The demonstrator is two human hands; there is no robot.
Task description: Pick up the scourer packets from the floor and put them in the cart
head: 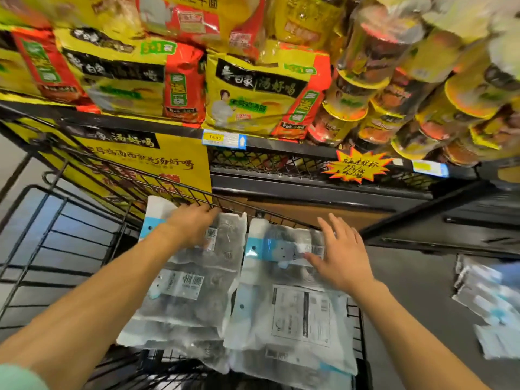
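Several clear scourer packets lie in two overlapping rows inside the black wire cart. My left hand rests flat on the top packet of the left row, fingers pointing at the cart's far rim. My right hand is spread open over the top packet of the right row, fingertips touching its label. Neither hand grips anything. More scourer packets lie on the grey floor at the right, blurred.
A store shelf stands right behind the cart, stacked with yellow and red noodle bags and cup noodles. A black lower shelf edge juts out on the right. Grey floor lies between the cart and the loose packets.
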